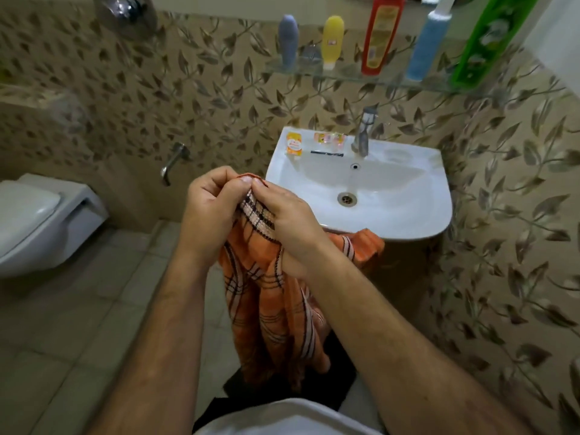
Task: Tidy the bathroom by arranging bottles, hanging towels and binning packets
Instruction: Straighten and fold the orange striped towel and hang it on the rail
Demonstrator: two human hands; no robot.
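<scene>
The towel [270, 296], orange with dark and white checks, hangs in front of the sink [361, 196], its top edge held up between both hands and its length falling toward the floor; a fold of it lies under the sink's front rim. The left hand [213, 211] pinches the top edge with curled fingers, and the right hand [288, 215] pinches the same edge just beside it, the thumbs almost touching. On the back ledge of the sink, left of the tap [364, 133], lie an orange packet [294, 144] and a strip of small packets [329, 140]. On the glass shelf [345, 75] above stand a grey bottle [288, 39], a yellow bottle [332, 42], a red bottle [381, 32], a blue bottle [428, 45] and a green bottle [489, 36]. A toilet [40, 218] sits at the left.
</scene>
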